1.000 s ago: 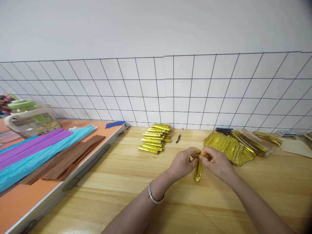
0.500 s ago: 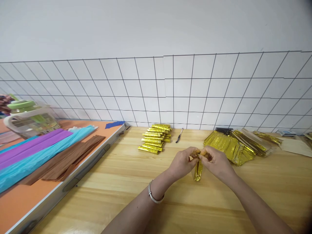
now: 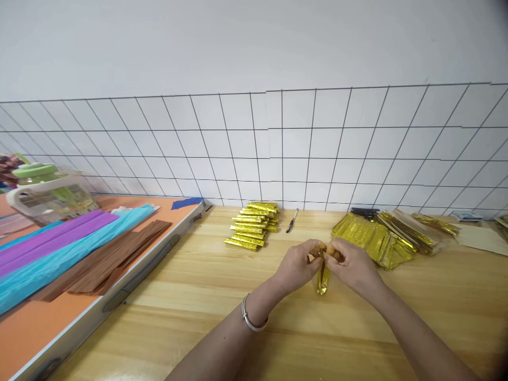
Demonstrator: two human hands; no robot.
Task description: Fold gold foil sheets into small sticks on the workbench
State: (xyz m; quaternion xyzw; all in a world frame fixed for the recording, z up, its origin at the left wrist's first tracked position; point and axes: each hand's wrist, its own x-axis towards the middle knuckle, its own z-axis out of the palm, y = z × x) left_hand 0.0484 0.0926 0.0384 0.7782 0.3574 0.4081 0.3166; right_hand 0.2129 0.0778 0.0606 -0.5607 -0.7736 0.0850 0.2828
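My left hand [image 3: 300, 263] and my right hand [image 3: 350, 263] meet above the wooden table [image 3: 190, 296], fingertips touching. Both pinch the upper end of a gold foil strip [image 3: 323, 280], whose lower part hangs down between them. The pinched end is mostly hidden by my fingers. Left of my hands, folded gold strips [image 3: 250, 227] lie in a staggered pile near the wall. Behind and right of my right hand is a spread of flat gold foil pieces [image 3: 373, 238].
A pen [image 3: 292, 220] lies by the folded pile. At the right are a black clip [image 3: 364, 213] and a pale paper sheet [image 3: 482, 239]. The raised orange board [image 3: 24, 344] at left bears purple, blue and brown crepe strips and a basket [image 3: 24, 203].
The fingertips of my right hand have shifted slightly at the pinched end of the strip. The strip and the piles look the same.
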